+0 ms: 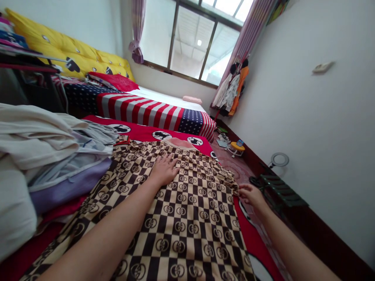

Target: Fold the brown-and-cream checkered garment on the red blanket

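A brown-and-beige checked garment [187,210], printed with round face-like marks, lies spread out in front of me. It looks like a dress or long shirt with short sleeves. Flat on its upper part rests my left hand [164,169], fingers stretched out. At the right, my right hand [250,194] pinches the edge of the garment's sleeve between thumb and fingers. Beneath the garment is a red cover [137,130] with white circles and black figures. A pinkish patch [180,143] shows at the neckline.
Piled clothes [52,156] in white, grey and purple sit close on the left. Behind stands a bed with a striped, starred sheet [140,107] and a yellow headboard cushion [73,50]. Along the right wall are a yellow stool [237,147], a ring light [279,159] and a dark green rack [283,190].
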A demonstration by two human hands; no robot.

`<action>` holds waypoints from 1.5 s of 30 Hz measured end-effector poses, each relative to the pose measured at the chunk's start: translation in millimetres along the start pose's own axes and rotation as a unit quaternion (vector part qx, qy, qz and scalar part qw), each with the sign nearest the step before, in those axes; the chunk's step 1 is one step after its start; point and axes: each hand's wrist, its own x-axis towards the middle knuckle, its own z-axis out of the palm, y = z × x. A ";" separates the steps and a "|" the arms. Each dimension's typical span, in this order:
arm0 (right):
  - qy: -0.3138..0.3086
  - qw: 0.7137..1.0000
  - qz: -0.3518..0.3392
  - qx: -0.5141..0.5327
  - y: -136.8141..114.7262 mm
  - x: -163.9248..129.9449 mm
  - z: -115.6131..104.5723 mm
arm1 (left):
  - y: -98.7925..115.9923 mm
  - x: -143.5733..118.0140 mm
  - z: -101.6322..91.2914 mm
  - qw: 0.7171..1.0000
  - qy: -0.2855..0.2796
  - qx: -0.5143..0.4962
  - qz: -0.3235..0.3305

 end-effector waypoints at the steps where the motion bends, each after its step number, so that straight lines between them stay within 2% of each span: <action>1: -0.006 1.000 0.011 -0.005 0.9 -0.7 -1.2 | 0.3 0.0 -0.3 1.000 -0.001 0.000 -0.001; 9: -0.048 0.997 0.060 0.006 -9.2 11.1 5.8 | 0.5 0.1 1.7 1.000 0.008 -0.008 0.001; 13: -0.036 0.995 0.032 0.087 -14.2 16.8 11.8 | 0.3 0.1 2.4 1.000 0.018 -0.015 0.003; 17: -0.022 0.982 -0.017 0.188 -17.4 10.8 13.5 | 1.1 -0.5 0.9 1.000 0.018 -0.016 0.003; 23: -0.069 0.966 -0.012 0.248 -28.0 -2.4 16.8 | 0.2 -0.1 2.4 1.000 0.020 -0.023 0.004; 25: -0.080 0.964 -0.030 0.251 -30.5 -2.9 19.3 | -0.1 -0.1 3.0 0.999 0.025 -0.022 0.007; 27: -0.051 0.967 -0.067 0.241 -28.9 -1.6 21.3 | -0.3 -0.3 3.2 0.999 0.027 -0.021 0.008; 29: 0.007 0.971 -0.104 0.214 -22.2 0.9 21.3 | -0.1 -0.4 2.8 0.999 0.029 -0.021 0.007; 31: 0.071 0.982 -0.123 0.128 -12.4 3.8 18.5 | 0.3 -0.6 2.0 0.999 0.028 -0.022 0.005; 34: 0.109 0.986 -0.121 -0.042 -2.4 9.3 10.7 | 1.1 -0.9 0.5 0.999 0.021 -0.024 0.002; 37: 0.127 0.976 -0.132 -0.116 -11.0 15.7 9.5 | 1.8 -1.2 -0.8 1.000 0.016 -0.024 0.001; 39: 0.146 0.965 -0.170 -0.134 -26.2 18.2 19.4 | 2.1 -1.3 -1.6 1.000 0.010 -0.024 -0.001; 41: 0.120 0.953 -0.235 -0.147 -42.0 17.9 37.5 | 2.3 -1.1 -2.3 1.000 0.004 -0.022 -0.003; 43: 0.024 0.935 -0.309 -0.172 -51.9 15.7 58.1 | 2.3 -0.9 -3.0 1.000 -0.003 -0.017 -0.005; 45: -0.091 0.907 -0.345 -0.223 -54.6 14.6 74.4 | 2.1 -0.6 -3.8 1.000 -0.007 -0.014 -0.005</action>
